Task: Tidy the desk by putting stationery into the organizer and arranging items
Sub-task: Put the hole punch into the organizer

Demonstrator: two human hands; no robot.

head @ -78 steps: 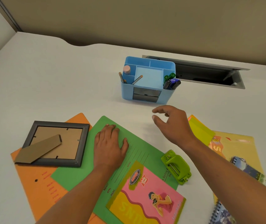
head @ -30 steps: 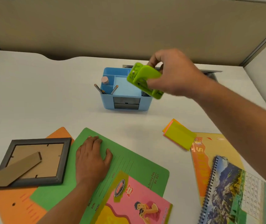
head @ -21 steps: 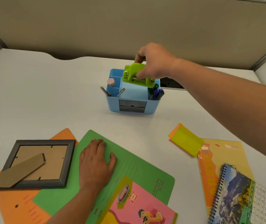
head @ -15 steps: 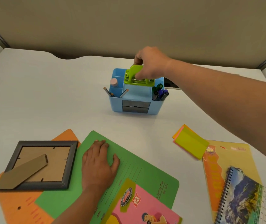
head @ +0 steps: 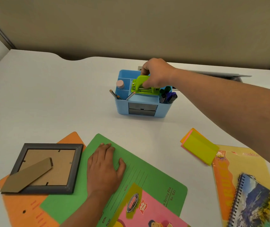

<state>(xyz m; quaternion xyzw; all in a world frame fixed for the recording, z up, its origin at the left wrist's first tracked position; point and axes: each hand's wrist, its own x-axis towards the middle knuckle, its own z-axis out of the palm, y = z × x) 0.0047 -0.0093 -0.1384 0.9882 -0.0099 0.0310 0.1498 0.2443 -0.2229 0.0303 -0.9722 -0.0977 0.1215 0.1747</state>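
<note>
While our left hand lies spread flat on the green folder, our right hand pinches the hole punch over the organizer just below it.

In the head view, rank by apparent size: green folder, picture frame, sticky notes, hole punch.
Largest first: green folder, picture frame, sticky notes, hole punch. Last two unsure: the punch is farther and partly under the right hand.
</note>
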